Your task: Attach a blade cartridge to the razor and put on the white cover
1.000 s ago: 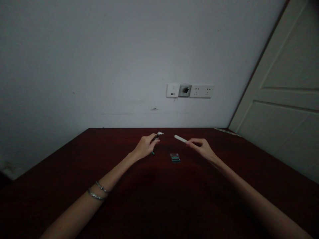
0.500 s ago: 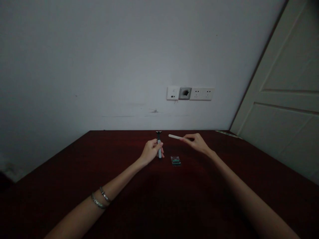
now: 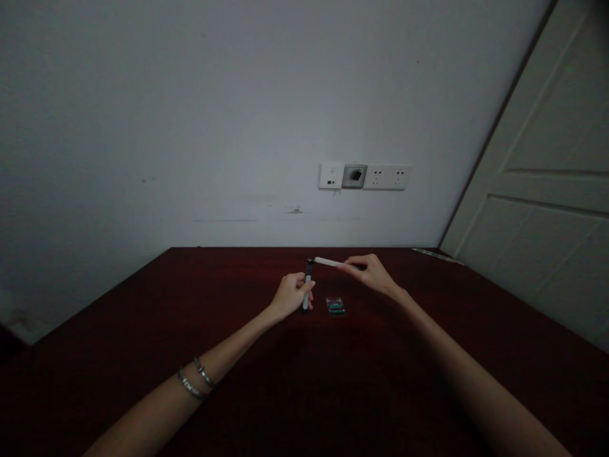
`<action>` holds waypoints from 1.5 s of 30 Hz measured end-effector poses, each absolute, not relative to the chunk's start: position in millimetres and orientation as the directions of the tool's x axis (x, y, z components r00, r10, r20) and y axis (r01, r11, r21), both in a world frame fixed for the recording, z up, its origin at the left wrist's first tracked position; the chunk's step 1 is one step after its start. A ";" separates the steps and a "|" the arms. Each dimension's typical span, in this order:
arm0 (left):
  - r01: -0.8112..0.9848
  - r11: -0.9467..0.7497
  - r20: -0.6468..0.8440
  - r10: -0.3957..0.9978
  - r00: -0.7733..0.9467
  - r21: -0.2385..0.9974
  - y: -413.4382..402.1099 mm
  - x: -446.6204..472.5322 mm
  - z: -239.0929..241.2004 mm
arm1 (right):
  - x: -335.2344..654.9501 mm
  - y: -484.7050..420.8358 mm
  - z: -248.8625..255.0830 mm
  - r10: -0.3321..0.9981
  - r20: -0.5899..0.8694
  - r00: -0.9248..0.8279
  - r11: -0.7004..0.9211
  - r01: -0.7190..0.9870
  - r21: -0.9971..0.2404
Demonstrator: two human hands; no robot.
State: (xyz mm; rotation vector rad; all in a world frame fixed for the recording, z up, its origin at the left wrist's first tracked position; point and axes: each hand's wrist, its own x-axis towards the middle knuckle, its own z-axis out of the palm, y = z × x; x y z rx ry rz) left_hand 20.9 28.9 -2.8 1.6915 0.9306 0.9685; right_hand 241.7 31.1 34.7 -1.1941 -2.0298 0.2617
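Observation:
My left hand point(image 3: 288, 295) is closed round the pale handle of a razor point(image 3: 307, 285), which it holds upright with the dark head at the top. Between thumb and fingers, my right hand point(image 3: 373, 273) pinches a slim white stick point(image 3: 328, 261) that points left. The stick's rounded tip is at the razor's head; whether they touch I cannot tell. Below and to the right of the razor, a small clear case with green parts point(image 3: 335, 306) lies on the dark red table point(image 3: 266, 400).
A pale wall point(image 3: 238, 127) stands behind the table, with a row of sockets point(image 3: 385, 178) on it. To the right is a panelled door point(image 3: 547, 184). A flat patterned strip point(image 3: 435, 255) lies by the table's far right edge.
My left hand has lowered the razor slightly and turned its head to the right. The white stick in my right hand has shifted left, up to the razor's head.

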 end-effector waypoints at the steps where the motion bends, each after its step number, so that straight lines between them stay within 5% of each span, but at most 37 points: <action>1: 0.152 -0.265 0.187 0.899 0.395 0.952 29.3 20.6 -3.2 | 239.2 30.0 36.0 0.810 0.507 -0.296 0.558 0.655 -0.509; 17: 0.161 -0.337 0.245 0.874 0.420 0.928 24.5 18.5 3.6 | 228.6 25.0 42.4 0.788 0.523 -0.323 0.597 0.607 -0.524; 23: 0.080 -0.314 0.259 0.881 0.395 0.946 30.0 12.9 9.7 | 256.1 34.2 33.4 0.851 0.480 -0.215 0.512 0.544 -0.664; 25: 0.004 -0.255 0.233 0.890 0.393 0.967 33.8 9.3 11.1 | 257.5 35.7 30.5 0.893 0.428 -0.136 0.441 0.453 -0.775; 28: -0.098 -0.170 0.196 0.875 0.442 0.980 36.9 6.0 11.2 | 239.4 26.2 26.6 0.953 0.292 -0.078 0.299 0.091 -0.950; 32: -0.129 -0.139 0.186 0.833 0.522 0.982 33.0 9.6 8.7 | 198.9 -6.5 21.3 0.971 0.075 -0.227 -0.005 -0.333 -0.943; 42: -0.139 -0.219 0.259 0.796 0.547 0.966 16.8 18.0 22.0 | 158.0 -48.4 4.5 0.960 0.037 -0.278 -0.092 -0.436 -0.895; 45: -0.144 -0.195 0.242 0.805 0.542 0.970 16.6 17.7 23.7 | 159.3 -47.9 8.1 0.973 0.110 -0.205 0.000 -0.475 -0.880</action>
